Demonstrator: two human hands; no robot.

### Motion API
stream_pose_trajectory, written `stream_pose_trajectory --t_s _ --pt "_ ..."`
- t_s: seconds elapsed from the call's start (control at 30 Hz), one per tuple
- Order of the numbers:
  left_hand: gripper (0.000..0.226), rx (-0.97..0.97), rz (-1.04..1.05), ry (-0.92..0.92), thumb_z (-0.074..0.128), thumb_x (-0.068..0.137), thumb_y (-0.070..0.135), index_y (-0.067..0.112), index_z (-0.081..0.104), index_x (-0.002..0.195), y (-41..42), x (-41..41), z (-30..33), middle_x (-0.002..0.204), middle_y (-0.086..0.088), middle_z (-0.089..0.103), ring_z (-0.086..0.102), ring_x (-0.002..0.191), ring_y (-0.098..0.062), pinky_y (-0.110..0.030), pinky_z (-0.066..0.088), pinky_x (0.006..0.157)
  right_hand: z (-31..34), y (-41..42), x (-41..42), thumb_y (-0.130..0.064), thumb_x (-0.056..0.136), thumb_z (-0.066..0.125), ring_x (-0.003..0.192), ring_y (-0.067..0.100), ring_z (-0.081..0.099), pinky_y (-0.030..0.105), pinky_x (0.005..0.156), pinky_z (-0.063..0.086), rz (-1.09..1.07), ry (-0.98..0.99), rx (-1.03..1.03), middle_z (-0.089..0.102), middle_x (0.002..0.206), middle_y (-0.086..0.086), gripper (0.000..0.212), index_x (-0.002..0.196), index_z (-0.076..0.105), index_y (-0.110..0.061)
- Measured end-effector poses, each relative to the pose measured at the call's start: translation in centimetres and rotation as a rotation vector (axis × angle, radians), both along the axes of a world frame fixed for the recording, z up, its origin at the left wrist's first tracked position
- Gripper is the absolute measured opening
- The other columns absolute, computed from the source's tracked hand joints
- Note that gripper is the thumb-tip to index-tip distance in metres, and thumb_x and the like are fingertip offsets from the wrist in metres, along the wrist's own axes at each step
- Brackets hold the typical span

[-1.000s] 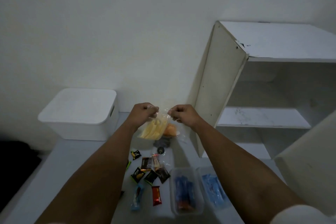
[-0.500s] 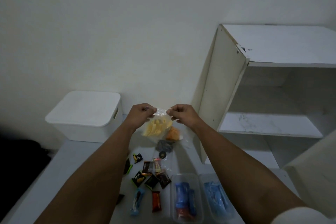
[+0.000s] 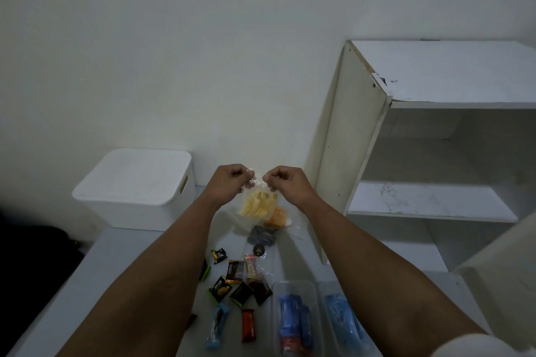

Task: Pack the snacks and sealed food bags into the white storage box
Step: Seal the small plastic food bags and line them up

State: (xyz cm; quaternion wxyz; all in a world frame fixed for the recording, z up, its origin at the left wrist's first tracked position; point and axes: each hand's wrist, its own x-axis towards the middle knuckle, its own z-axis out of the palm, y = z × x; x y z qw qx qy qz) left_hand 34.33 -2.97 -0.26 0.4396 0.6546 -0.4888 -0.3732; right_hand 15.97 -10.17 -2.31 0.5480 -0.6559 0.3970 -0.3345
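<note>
Both my hands are raised above the far part of the surface (image 3: 72, 293), knuckles toward me. My left hand (image 3: 229, 181) and my right hand (image 3: 285, 182) each have fingers curled, pinching the top edge of a clear bag of pale yellow pieces (image 3: 256, 204), one hand at each upper corner, with a short stretch of crinkled plastic between them. The bag hangs down from that pinch, clear of the surface. Below and just behind it, toward the far edge, lies a clear bag with something orange (image 3: 277, 217); just nearer to me lies a dark bagged item (image 3: 262, 235), contents too dim to tell. The white storage box (image 3: 136, 188) sits at the far left corner of the surface, against the wall, lid on, a slot handle showing on its right side. Mid-surface, between my forearms, is a scatter of small wrapped snacks: black-and-green packets (image 3: 220, 290), a dark brown wrapper (image 3: 262, 293), a striped wrapper (image 3: 251, 265). Closer to the near edge lie a blue bar (image 3: 217, 324) and an orange-red bar (image 3: 248, 324), side by side but apart. At the near right lie two clear trays: the left tray (image 3: 293, 287) with blue packets and something red, the right tray (image 3: 327, 293) with blue packets. A white open shelf unit (image 3: 362, 153) stands along the right side.
</note>
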Motion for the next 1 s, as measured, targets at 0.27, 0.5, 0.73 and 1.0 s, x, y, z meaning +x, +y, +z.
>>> stream_pose_trajectory --t_s 0.27,0.5,0.73,1.0 --pt "0.023 -0.023 0.062 0.045 0.064 0.098 0.023 0.002 0.071 0.092 0.1 0.3 0.4 0.087 -0.01 0.075 0.07 0.074 -0.004 -0.028 0.053 0.076 0.5 -0.2 -0.1 -0.021 0.09 0.075 0.063 0.012 0.063 0.021 0.063 0.05 -0.002 0.026 0.063 0.072 0.076 0.006 0.023 0.092 0.073 0.002" --pt "0.025 -0.001 0.069 0.082 0.064 0.099 0.025 0.001 0.07 0.094 0.5 1.1 -0.1 0.088 -0.008 0.075 0.073 0.081 -0.004 -0.032 0.055 0.084 0.6 0.2 -0.4 -0.011 0.09 0.075 0.056 0.01 0.058 0.013 0.052 0.044 -0.025 0.037 0.057 0.068 0.068 0.004 0.015 0.089 0.072 0.003" --pt "0.021 0.009 0.103 0.094 0.064 0.098 0.025 0.008 0.072 0.091 1.2 1.6 -0.3 0.094 -0.01 0.077 0.073 0.087 -0.011 -0.033 0.055 0.086 0.6 0.7 -1.0 -0.011 0.09 0.074 0.059 0.012 0.063 0.014 0.051 0.046 -0.03 0.014 0.124 0.074 0.081 0.014 0.019 0.095 0.073 0.007" --pt "0.031 -0.052 0.256 0.027 0.08 0.086 0.029 0.011 0.07 0.11 2.1 1.4 -1.6 0.097 -0.01 0.073 0.071 0.087 -0.022 -0.033 0.057 0.068 0.9 1.4 -0.5 -0.006 0.089 0.071 0.063 0.019 0.067 0.025 0.057 0.051 -0.132 0.005 0.254 0.075 0.088 0.021 0.006 0.087 0.071 0.0"
